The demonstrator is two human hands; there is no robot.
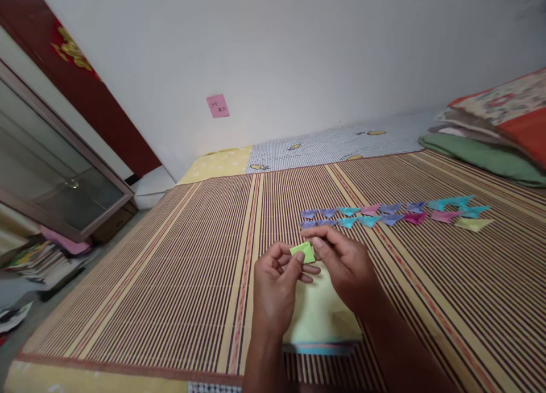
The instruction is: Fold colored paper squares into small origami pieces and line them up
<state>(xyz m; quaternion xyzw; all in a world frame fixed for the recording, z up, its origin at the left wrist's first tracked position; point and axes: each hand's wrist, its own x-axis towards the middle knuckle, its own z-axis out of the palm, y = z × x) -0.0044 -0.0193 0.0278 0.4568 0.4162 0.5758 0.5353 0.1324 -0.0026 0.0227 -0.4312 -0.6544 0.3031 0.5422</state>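
A small folded piece of bright green paper (302, 251) is pinched by my left hand (277, 276), thumb on its near face and fingers behind it. My right hand (347, 265) is at the paper's right corner, its thumb and bent forefinger closed about that edge. Below both hands lies a stack of square paper sheets (322, 313), pale yellow on top with blue and pink edges showing underneath. Beyond my right hand, two rows of folded paper pieces in purple, blue, pink and yellow lie on the striped mat, among them a magenta folded piece (414, 218).
The striped mat (170, 268) covers the bed. Folded bedding (482, 154) is piled at the far right. A pink note (218, 106) is stuck to the wall (298, 52). At left stand a glass-fronted cabinet (55, 154) and a stack of books (38, 262).
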